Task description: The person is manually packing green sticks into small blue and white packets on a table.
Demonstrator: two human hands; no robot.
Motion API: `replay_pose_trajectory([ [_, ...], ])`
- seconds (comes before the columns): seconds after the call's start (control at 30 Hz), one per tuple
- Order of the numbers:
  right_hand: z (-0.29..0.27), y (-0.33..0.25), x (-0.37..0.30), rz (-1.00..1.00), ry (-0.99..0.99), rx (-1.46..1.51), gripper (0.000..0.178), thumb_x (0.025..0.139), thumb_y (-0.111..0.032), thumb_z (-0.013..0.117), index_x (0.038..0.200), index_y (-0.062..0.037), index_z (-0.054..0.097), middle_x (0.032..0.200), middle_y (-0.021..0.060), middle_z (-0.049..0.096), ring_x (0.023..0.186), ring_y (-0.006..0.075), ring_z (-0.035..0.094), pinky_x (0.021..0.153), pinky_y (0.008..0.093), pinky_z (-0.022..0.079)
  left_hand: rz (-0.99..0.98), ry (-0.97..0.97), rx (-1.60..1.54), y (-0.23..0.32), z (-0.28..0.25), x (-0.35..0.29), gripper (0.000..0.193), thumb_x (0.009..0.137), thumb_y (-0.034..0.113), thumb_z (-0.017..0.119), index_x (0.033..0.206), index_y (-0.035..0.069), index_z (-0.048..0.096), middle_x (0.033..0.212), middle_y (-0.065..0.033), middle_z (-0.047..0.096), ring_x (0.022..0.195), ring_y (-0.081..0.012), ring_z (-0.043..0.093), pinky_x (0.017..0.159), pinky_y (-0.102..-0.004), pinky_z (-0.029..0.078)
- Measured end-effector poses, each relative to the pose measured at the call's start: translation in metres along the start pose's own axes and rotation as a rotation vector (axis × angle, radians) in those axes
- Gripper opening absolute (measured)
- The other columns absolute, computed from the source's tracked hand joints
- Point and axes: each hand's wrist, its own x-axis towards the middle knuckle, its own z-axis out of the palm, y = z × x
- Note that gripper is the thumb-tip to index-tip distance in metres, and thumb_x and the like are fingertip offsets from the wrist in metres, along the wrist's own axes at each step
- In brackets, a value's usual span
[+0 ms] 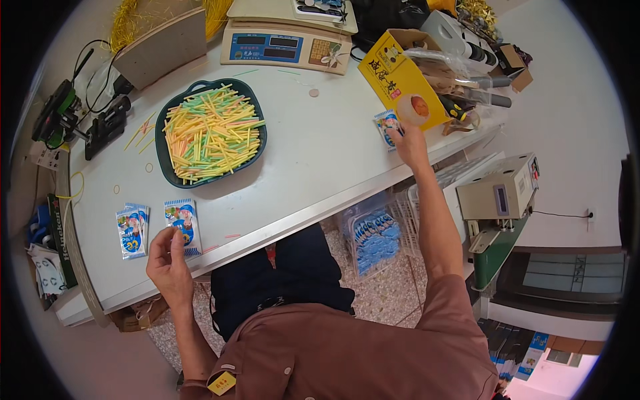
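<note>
My left hand is over the table's front edge at the left, its fingers loosely bent and apart from the thumb. The thumb tip overlaps the lower part of a blue-and-white packet; nothing shows in the grasp. Two more such packets lie overlapped just to the left. Out at the right, my right hand has its thumb and fingers closed at another blue-and-white packet, beside a yellow box. Part of that packet is hidden by the hand. A dark green basin heaped with thin pastel sticks stands left of centre.
A weighing scale stands at the back. The yellow box and plastic bags crowd the back right. A phone holder and loose sticks are at the left. Below the table edge sits a clear bag of blue packets.
</note>
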Motion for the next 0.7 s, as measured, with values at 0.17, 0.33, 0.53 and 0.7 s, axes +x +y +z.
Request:
replay_pose_trajectory([
  [0.17,0.013,0.013,0.009,0.096,0.02,-0.282,0.031,0.087,-0.026,0.07,0.096,0.0025,0.064,0.071,0.0184,0.064,0.066,0.0359,0.064,0.065,0.0423,0.049,-0.065,0.009,0.114,-0.01,-0.01,-0.003,0.025,0.096,0.019,0.067,0.111,0.0,0.066,0.092,-0.002,0.068,0.079,-0.0063,0.059,0.067,-0.0223,0.047],
  [0.33,0.027,-0.005,-0.017,-0.007,0.303,-0.485,0.037,0.088,-0.029,0.069,0.116,-0.0066,0.058,0.106,0.0189,0.065,0.093,0.0381,0.063,0.076,0.0478,0.052,-0.073,0.029,0.149,-0.016,-0.012,-0.008,0.026,0.096,0.023,0.068,0.111,0.002,0.067,0.088,-0.0012,0.067,0.074,-0.0058,0.056,0.06,-0.0202,0.045],
  [0.53,0.035,-0.013,-0.043,-0.308,0.29,-0.386,0.022,0.087,-0.019,0.07,0.104,-0.0059,0.064,0.111,0.0163,0.063,0.1,0.0355,0.06,0.087,0.0452,0.049,-0.103,0.109,0.215,-0.013,-0.023,-0.016,0.022,0.095,0.016,0.068,0.109,0.0,0.067,0.091,-0.0029,0.067,0.071,-0.0063,0.054,0.062,-0.0218,0.046],
  [0.7,0.041,0.02,-0.031,-0.315,0.347,-0.362,0.013,0.087,-0.013,0.069,0.098,-0.0056,0.068,0.102,0.017,0.065,0.1,0.0352,0.06,0.087,0.0435,0.049,0.074,0.172,0.402,-0.016,-0.015,-0.008,0.018,0.091,0.014,0.071,0.105,0.001,0.069,0.089,-0.0022,0.067,0.066,-0.0089,0.052,0.058,-0.0245,0.044],
])
